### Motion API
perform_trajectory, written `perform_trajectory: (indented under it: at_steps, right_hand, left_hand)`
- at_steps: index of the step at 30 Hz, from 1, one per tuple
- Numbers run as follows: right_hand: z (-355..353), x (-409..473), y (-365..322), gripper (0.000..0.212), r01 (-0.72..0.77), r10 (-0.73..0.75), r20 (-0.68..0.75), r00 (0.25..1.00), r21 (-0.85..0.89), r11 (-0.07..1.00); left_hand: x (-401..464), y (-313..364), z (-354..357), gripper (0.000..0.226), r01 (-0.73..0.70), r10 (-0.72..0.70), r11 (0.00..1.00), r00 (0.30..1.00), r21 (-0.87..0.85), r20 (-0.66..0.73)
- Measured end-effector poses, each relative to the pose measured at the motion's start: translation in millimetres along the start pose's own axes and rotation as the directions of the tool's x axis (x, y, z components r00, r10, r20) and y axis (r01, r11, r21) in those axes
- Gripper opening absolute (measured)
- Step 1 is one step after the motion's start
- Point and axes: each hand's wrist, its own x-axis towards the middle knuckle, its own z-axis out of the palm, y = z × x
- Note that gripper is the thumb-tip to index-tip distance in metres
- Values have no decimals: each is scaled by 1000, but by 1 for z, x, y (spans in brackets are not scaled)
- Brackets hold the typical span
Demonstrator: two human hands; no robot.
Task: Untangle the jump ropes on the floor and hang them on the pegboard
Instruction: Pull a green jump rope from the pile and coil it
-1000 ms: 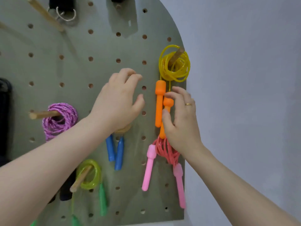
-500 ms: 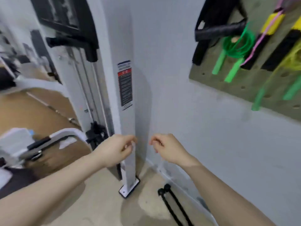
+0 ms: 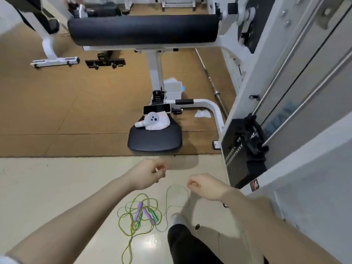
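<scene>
Head view, looking down. A tangle of thin, glossy jump ropes (image 3: pixel 142 214), yellow-green cord in loose overlapping loops with slim cylindrical purple and green handles crossed at its centre, lay on the smooth, pale, faintly reflective floor (image 3: pixel 47 187). It sat below and between the two hands, nearer the left; one loop arched up to just beneath the right hand, and a single strand trailed away toward the viewer.

The left hand (image 3: pixel 150 173) was held out above the floor, fingers loosely curled, thumb near the fingertips, holding nothing that could be made out. The right hand (image 3: pixel 204 184) hung likewise, fingers loosely curled and empty, apart from the cord beneath it. A foot in a pale sock (image 3: pixel 178 219) below a black trouser leg stood just right of the tangle.

Beyond the hands, a black, textured, rounded seat pad (image 3: pixel 155 140) carried a folded white cloth (image 3: pixel 159 122), a pale handheld device (image 3: pixel 150 119) and a phone (image 3: pixel 157 109). A translucent plastic box (image 3: pixel 172 89) stood further off; its contents could not be told. A black weight stack (image 3: pixel 242 159) rose right of the right hand.
</scene>
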Motion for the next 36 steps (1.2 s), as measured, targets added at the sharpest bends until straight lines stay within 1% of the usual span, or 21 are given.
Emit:
perform_trajectory:
  at_steps: [4,8,11,14,16,18,20,22,24,25,26,28,29,30,32,34,36]
  right_hand:
    - [-13,41,4,26,18,-14,88,996,-44,999]
    - [-38,76,16,25,-56,61,91,994,-49,997]
    - [-51,102,22,30,-146,150,80,985,-56,988]
    - [-55,127,20,30,-200,202,77,976,-29,979]
    - [-56,143,14,26,-230,229,54,972,2,973]
    - [-54,163,2,25,-254,252,40,967,31,967]
    - [-48,186,-11,26,-290,293,-10,956,121,949]
    - [-38,203,-26,25,-335,362,-86,928,229,914]
    - [-21,215,-51,24,-388,456,-151,877,338,858]
    - [-9,222,-67,23,-417,514,-162,842,408,812]
    - [5,228,-86,22,-437,573,-160,804,495,751]
    - [37,243,-126,24,-470,681,-102,726,649,599]
    - [51,253,-149,26,-471,712,-61,699,710,523]
    - [64,261,-172,25,-459,717,-34,696,748,480]
    - [84,276,-211,22,-450,742,-50,668,767,457]
    - [102,281,-243,19,-454,774,-117,623,751,479]
    - [123,281,-267,17,-446,810,-117,575,785,430]
  left_hand:
    - [28,-18,-22,21,83,-83,996,997,-35,-5]
    - [69,-24,-45,20,82,-83,996,996,-30,-28]
    - [92,-30,-58,21,57,-57,998,998,-33,-9]
    - [107,-48,-69,22,-10,11,998,1000,-59,16]
    - [117,-69,-79,21,4,0,989,1000,-147,25]
    - [130,-97,-92,20,55,-46,958,998,-282,40]
    - [146,-129,-109,21,73,-57,942,997,-327,60]
    - [164,-163,-125,21,70,-42,953,994,-293,102]
    - [183,-200,-142,20,50,-8,966,986,-253,166]
    - [191,-218,-151,21,25,25,972,978,-232,209]
    - [198,-236,-160,24,-13,67,978,964,-207,257]
    - [204,-263,-181,29,-136,162,986,922,-99,351]
    - [205,-275,-192,26,-180,186,982,904,-52,385]
    - [205,-284,-203,22,-208,205,977,888,-38,412]
    - [203,-297,-218,21,-266,225,964,849,19,479]
    - [197,-306,-224,27,-343,256,938,772,44,581]
    - [188,-313,-222,27,-368,263,929,716,29,647]
